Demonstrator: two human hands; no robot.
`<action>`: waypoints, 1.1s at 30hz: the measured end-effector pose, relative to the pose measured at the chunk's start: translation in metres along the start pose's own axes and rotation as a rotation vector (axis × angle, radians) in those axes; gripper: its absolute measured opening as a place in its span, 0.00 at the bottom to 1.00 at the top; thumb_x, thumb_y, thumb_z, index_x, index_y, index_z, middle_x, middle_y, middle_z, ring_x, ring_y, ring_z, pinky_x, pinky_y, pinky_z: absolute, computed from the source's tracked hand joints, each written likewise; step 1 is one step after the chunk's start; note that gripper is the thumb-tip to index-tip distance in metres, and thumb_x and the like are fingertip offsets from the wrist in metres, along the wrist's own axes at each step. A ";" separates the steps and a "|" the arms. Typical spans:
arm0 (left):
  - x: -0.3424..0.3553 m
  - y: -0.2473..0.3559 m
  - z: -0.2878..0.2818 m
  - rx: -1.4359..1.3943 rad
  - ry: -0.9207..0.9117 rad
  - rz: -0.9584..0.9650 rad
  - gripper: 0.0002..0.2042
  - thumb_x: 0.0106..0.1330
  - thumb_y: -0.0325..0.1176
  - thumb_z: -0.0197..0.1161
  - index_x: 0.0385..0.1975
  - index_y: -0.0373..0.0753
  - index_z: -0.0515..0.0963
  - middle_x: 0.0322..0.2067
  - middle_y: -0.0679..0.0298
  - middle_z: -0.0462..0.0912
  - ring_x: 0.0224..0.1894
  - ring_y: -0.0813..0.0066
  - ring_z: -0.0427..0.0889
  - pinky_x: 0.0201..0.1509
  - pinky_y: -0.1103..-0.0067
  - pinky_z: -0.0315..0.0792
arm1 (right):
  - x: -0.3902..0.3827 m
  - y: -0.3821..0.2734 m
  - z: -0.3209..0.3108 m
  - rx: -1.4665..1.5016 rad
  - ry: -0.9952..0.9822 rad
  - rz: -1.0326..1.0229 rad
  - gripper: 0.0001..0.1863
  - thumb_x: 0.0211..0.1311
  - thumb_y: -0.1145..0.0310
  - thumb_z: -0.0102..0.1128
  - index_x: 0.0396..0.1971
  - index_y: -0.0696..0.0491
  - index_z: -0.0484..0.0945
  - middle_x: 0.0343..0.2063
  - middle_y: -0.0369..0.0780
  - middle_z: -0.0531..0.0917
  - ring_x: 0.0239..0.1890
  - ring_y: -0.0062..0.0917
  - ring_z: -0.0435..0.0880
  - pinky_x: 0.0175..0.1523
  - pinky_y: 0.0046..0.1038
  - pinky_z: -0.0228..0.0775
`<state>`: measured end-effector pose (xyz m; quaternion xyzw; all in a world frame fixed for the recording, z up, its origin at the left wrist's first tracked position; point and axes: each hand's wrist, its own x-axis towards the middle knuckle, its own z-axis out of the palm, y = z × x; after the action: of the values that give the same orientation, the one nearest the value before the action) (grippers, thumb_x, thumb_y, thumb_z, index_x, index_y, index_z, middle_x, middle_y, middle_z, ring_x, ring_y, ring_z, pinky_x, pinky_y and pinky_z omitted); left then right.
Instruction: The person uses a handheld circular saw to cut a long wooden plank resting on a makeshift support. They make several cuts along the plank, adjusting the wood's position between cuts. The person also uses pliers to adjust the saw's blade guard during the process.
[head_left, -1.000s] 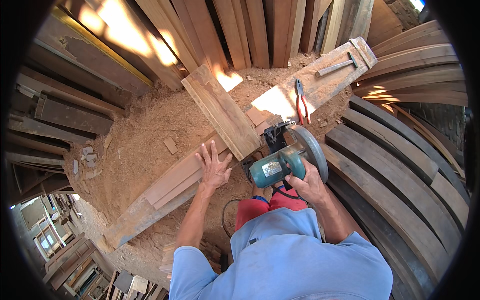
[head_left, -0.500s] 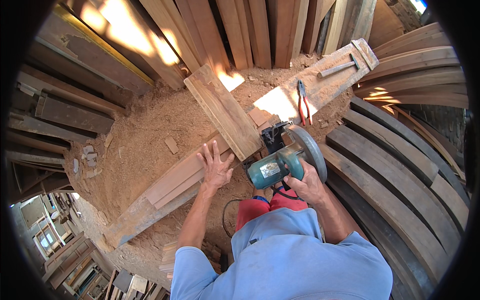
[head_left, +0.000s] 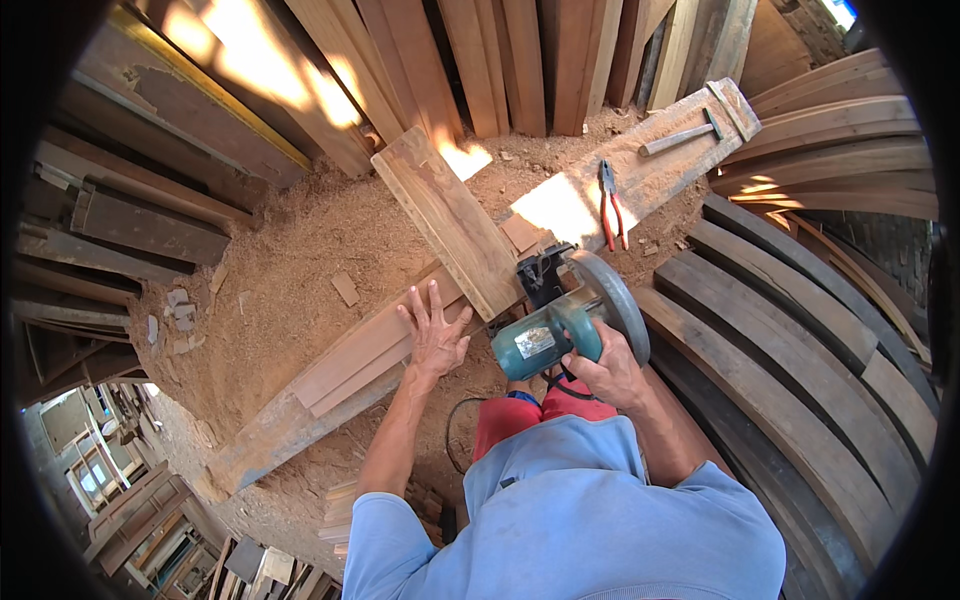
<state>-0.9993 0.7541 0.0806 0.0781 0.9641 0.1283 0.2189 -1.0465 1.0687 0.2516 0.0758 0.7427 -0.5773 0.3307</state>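
My left hand (head_left: 434,342) lies with fingers spread on light reddish planks (head_left: 343,370) along a long worn board (head_left: 253,458). A wider wooden piece (head_left: 440,205) lies crosswise just beyond my fingertips. My right hand (head_left: 612,372) grips the handle of a teal circular saw (head_left: 532,345) with a black base and grey guard, right beside that piece's near end; the blade is hidden. On the board's far part lie red-handled pliers (head_left: 613,205) and a hammer (head_left: 678,138).
Sawdust (head_left: 225,350) and offcuts surround the board. Upright timber (head_left: 490,70) lines the back and left. Stacked dark planks (head_left: 770,370) crowd the right, with lighter boards (head_left: 820,130) above. A black cord (head_left: 452,435) runs near my legs. More scrap wood is at lower left.
The saw and my right hand have shifted slightly left, toward the crosswise piece. The surroundings sit slightly further right in the view. My left hand stays on the planks.
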 end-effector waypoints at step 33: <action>-0.002 -0.016 -0.005 -0.116 0.129 -0.218 0.53 0.38 0.56 0.85 0.71 0.57 0.67 0.77 0.45 0.50 0.80 0.36 0.42 0.77 0.33 0.31 | 0.018 -0.027 0.024 -0.135 -0.059 -0.041 0.21 0.60 0.66 0.66 0.49 0.62 0.78 0.36 0.47 0.84 0.41 0.35 0.84 0.52 0.37 0.75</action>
<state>-1.0017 0.7371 0.0811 -0.0481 0.9699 0.1643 0.1733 -1.0638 1.0336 0.2603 0.0210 0.7712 -0.5347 0.3448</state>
